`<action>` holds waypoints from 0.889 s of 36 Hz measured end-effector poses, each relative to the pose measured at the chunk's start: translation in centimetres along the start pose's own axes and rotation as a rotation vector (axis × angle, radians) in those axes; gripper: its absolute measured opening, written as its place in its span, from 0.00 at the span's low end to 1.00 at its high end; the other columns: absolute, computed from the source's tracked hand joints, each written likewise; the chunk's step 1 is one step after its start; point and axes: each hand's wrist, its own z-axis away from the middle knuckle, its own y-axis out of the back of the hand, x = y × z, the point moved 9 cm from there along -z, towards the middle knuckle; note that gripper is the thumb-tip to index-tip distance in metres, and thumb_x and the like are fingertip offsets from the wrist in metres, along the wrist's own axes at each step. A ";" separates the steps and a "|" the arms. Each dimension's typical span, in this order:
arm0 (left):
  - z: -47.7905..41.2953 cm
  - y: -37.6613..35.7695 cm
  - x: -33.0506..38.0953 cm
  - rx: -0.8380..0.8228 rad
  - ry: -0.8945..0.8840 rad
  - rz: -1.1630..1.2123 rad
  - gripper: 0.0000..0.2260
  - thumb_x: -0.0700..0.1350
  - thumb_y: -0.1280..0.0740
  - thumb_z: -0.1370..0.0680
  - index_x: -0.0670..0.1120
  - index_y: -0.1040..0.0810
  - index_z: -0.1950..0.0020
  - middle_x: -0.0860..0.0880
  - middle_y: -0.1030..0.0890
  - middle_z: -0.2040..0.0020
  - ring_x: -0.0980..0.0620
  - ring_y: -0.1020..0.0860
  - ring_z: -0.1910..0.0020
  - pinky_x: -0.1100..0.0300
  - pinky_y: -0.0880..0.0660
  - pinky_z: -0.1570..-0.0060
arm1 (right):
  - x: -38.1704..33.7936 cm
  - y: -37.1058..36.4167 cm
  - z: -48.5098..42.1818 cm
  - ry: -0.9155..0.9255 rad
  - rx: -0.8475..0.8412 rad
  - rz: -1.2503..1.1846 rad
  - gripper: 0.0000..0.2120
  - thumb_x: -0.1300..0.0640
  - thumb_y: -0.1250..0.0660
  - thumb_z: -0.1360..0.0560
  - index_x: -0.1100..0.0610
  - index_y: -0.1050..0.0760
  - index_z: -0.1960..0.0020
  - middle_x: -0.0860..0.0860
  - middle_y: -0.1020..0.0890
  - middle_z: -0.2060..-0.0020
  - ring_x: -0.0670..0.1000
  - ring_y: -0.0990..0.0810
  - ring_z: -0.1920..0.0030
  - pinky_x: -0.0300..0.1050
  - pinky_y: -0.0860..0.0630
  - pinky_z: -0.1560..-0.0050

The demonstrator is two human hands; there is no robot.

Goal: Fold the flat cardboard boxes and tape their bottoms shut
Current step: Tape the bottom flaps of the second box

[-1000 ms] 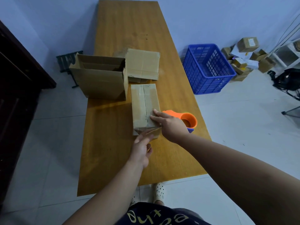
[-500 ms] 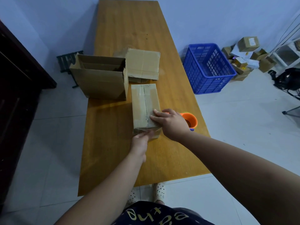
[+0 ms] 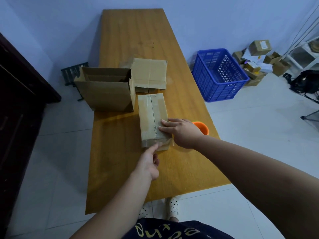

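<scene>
A small cardboard box (image 3: 149,116) lies on the wooden table (image 3: 131,35), a taped seam running along its top. My right hand (image 3: 181,131) rests flat on the near right part of that top, fingers straight. My left hand (image 3: 149,163) reaches from below, and its straight index finger presses the tape end onto the box's near face. An orange tape dispenser (image 3: 202,128) stands on the table just behind my right hand, mostly hidden by it.
An open upright box (image 3: 107,94) stands left of the taped one, and another box (image 3: 149,75) lies behind it. A blue crate (image 3: 219,75) and a pile of small parcels (image 3: 259,56) sit on the floor at right. A dark cabinet (image 3: 15,100) lines the left side.
My right hand has slid further onto the box top and now covers more of the dispenser. My left index finger has moved up against the box's near face.
</scene>
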 end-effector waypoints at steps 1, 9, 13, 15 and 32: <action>0.1 -0.2 -0.1 -0.012 -0.005 0.026 0.10 0.48 0.29 0.26 0.46 0.17 0.47 0.51 0.27 0.49 0.53 0.34 0.60 0.62 0.34 0.56 | 0.0 0.0 0.0 0.001 -0.003 0.002 0.29 0.59 0.40 0.20 0.44 0.45 0.23 0.45 0.43 0.23 0.51 0.45 0.23 0.52 0.44 0.26; 0.8 -1.2 -1.5 -0.142 -0.028 0.209 0.13 0.48 0.41 0.20 0.49 0.19 0.43 0.55 0.20 0.50 0.54 0.33 0.60 0.52 0.46 0.34 | -0.1 0.1 0.0 0.000 -0.006 0.004 0.30 0.60 0.40 0.20 0.44 0.45 0.23 0.45 0.42 0.23 0.51 0.44 0.24 0.52 0.43 0.27; 1.3 -1.6 -2.0 -0.205 -0.021 0.231 0.13 0.49 0.42 0.20 0.52 0.20 0.41 0.55 0.19 0.50 0.54 0.32 0.61 0.54 0.43 0.41 | 0.1 0.0 0.1 -0.004 0.016 -0.013 0.30 0.61 0.40 0.21 0.43 0.44 0.23 0.45 0.42 0.23 0.51 0.43 0.24 0.51 0.42 0.27; 1.7 -1.5 -2.1 -0.221 -0.018 0.220 0.14 0.49 0.42 0.20 0.54 0.21 0.39 0.54 0.20 0.50 0.54 0.33 0.61 0.55 0.40 0.53 | 0.1 -0.1 0.1 0.001 0.022 -0.017 0.31 0.61 0.40 0.21 0.42 0.45 0.23 0.45 0.42 0.23 0.51 0.42 0.24 0.51 0.42 0.27; 1.0 6.4 1.3 0.214 -0.381 -0.556 0.08 0.44 0.41 0.18 0.46 0.26 0.42 0.49 0.24 0.57 0.53 0.26 0.61 0.62 0.30 0.64 | 0.4 -0.4 0.1 0.066 -0.039 0.032 0.34 0.56 0.36 0.23 0.42 0.47 0.22 0.45 0.44 0.22 0.51 0.44 0.24 0.53 0.42 0.26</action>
